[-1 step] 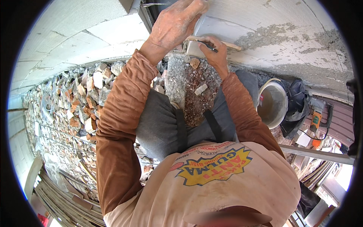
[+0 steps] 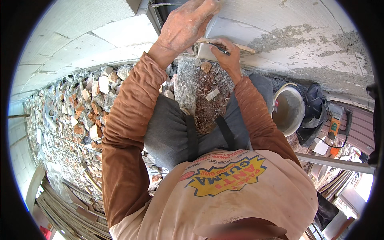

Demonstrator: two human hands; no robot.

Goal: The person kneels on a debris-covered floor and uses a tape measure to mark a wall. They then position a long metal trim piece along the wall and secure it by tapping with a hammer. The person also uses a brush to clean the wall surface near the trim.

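Both of your hands work at the foot of the white block wall (image 2: pixel 280 24): your left hand (image 2: pixel 184 26) presses a wooden strip (image 2: pixel 240 47) flat against it, fingers together, while your right hand (image 2: pixel 228 56) pinches a dark pencil (image 2: pixel 220 48) on that strip, above the rubble (image 2: pixel 204 92).

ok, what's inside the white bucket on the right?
The round white plastic bucket shows a bare, grey-brown stained inner wall and bottom. A dark crumpled cloth bag overlaps its right rim, so that edge is hidden.
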